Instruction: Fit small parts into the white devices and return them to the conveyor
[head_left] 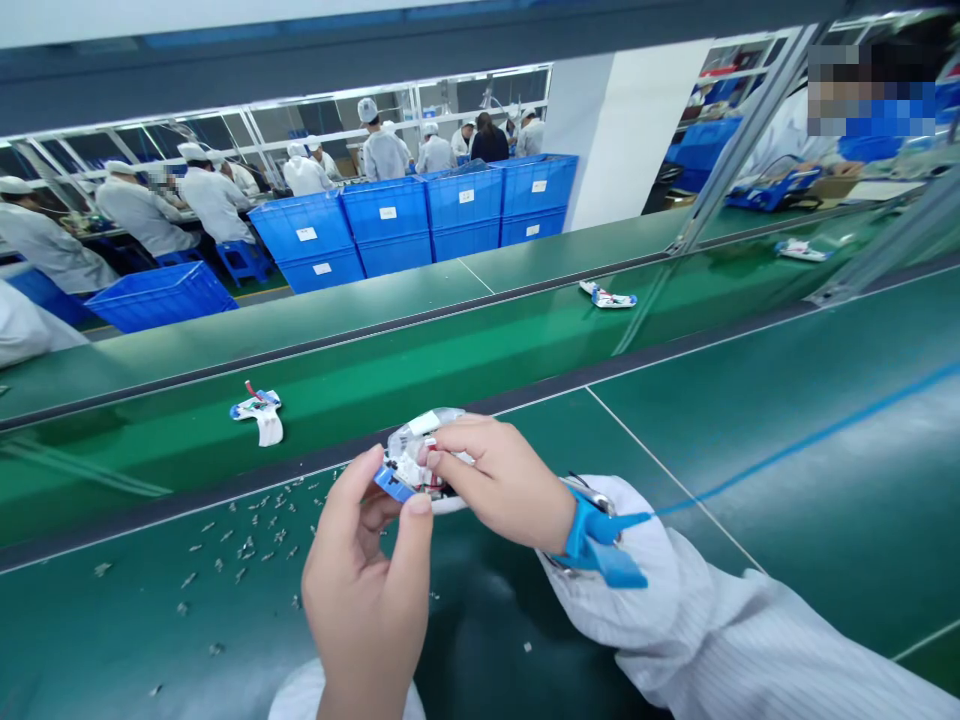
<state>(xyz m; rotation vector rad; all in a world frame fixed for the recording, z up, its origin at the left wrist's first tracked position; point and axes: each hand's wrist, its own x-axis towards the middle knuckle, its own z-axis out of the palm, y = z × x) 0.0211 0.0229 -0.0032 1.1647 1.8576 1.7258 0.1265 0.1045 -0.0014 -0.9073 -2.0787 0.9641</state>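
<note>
A small white and blue plastic device (405, 465) with a clear cover and red wires is held up over the near green bench (750, 480). My left hand (371, 570) grips its blue end between thumb and fingers. On the other side, my right hand (502, 475) is closed at the device, its thumb and forefinger pinching near a red wire or connector. The exact piece in that pinch is too small to make out. A blue wrist strap (600, 540) with a cord circles my right wrist. Many tiny metal parts (247, 548) lie scattered left of my hands.
Beyond the bench edge, a green conveyor belt (420, 372) carries similar white devices, one at left (259, 412) and another farther right (609, 297). Metal posts (750, 130) rise at right. Blue bins (386, 225) and seated workers in white are across the aisle; another person works at upper right.
</note>
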